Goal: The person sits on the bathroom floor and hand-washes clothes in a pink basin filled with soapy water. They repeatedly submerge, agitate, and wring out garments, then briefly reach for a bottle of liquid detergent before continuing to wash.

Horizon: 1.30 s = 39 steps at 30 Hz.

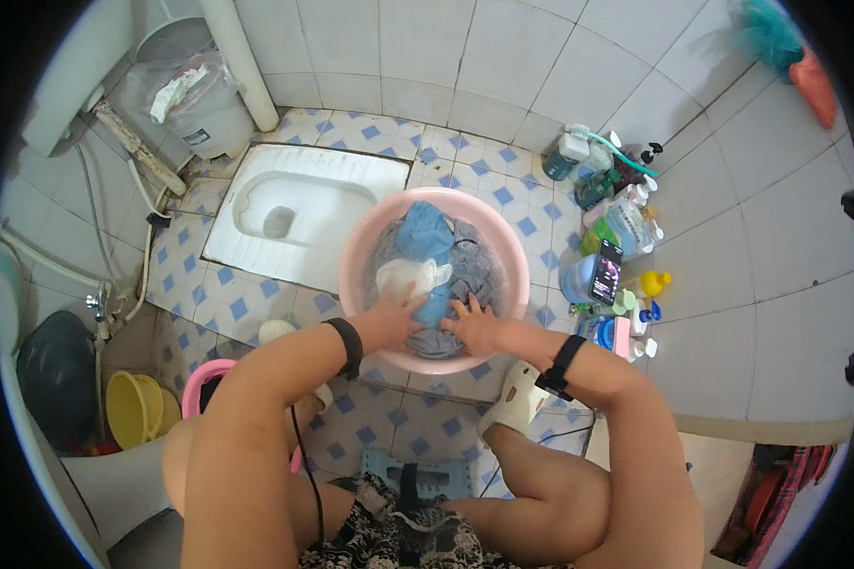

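A pink plastic basin point(518, 284) stands on the tiled floor in front of me, with wet clothes in water inside it. My left hand point(396, 320) rests with spread fingers on the cloth at the near left, touching a white cloth point(404, 276). At the near right, my right hand point(475, 328) lies on a grey garment point(478, 267), its fingers also apart. A blue cloth point(425, 231) bulges up at the far side of the basin. Dark grey fabric point(434, 344) shows between my hands. Neither hand is visibly closed around anything.
A white squat toilet point(306, 206) is set in the floor to the left. Several bottles point(625, 224) line the right wall, with a phone point(606, 272) propped among them. A yellow bucket point(134, 411) and a trash bin point(210, 107) stand left. A blue plastic stool point(441, 475) is beneath me.
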Each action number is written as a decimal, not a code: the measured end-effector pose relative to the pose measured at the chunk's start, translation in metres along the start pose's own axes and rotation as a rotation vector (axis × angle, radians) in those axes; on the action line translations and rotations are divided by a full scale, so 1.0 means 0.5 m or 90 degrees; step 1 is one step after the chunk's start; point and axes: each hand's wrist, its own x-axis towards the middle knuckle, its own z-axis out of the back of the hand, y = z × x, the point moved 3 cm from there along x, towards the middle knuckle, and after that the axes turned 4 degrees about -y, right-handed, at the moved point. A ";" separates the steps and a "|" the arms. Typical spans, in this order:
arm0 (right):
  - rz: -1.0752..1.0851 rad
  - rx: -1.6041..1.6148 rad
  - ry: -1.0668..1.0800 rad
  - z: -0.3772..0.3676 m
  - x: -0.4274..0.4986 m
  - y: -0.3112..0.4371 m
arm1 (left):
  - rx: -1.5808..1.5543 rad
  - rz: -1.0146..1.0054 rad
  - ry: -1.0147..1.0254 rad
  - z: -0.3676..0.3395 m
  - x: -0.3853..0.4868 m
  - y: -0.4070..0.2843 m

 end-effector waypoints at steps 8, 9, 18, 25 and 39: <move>0.000 -0.202 -0.017 -0.074 0.132 -0.040 | 0.090 0.064 0.030 -0.078 0.057 0.034; 0.002 -0.240 -0.023 -0.075 0.135 -0.038 | 0.094 0.088 0.056 -0.087 0.064 0.033; -0.161 0.604 -0.371 0.085 0.067 -0.143 | -0.737 0.253 -0.108 0.004 0.072 0.068; 0.082 0.710 -0.654 0.137 -0.042 -0.002 | -1.574 0.161 -0.307 0.122 0.067 0.003; -0.060 0.184 -0.331 0.105 -0.029 -0.075 | -0.746 0.252 -0.255 0.078 0.069 0.040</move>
